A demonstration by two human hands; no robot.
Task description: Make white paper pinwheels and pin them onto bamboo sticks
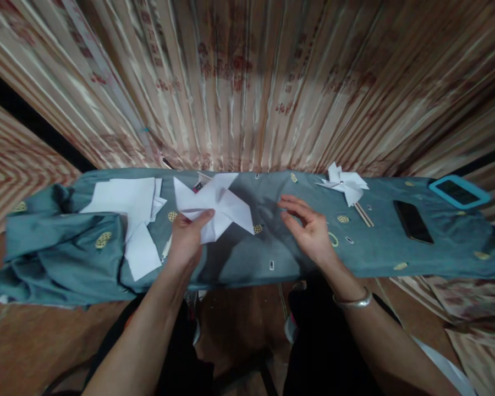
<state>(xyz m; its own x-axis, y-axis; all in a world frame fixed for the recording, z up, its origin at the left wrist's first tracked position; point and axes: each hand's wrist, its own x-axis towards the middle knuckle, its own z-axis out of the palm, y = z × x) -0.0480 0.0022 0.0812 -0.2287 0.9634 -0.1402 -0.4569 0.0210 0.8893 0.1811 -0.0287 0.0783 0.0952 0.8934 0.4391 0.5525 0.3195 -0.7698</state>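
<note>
My left hand [190, 234] pinches a white paper pinwheel [226, 206] near its middle, thumb on top and the other fingers hidden beneath. The pinwheel's folded blades point outward, held over the cloth-covered bench. To the right, my right hand [305, 223] hovers above the cloth with its fingers apart and slightly curled; I see nothing in it. A second, smaller paper pinwheel [346, 184] lies farther right, with thin wooden sticks [363, 214] extending below it.
Green patterned cloth [247, 264] covers the long narrow bench. White paper sheets [124, 195] lie at the left beside bunched cloth [61, 247]. At the right are a black phone [413, 221] and a blue-framed device [460, 191]. A pleated curtain [247, 82] hangs behind.
</note>
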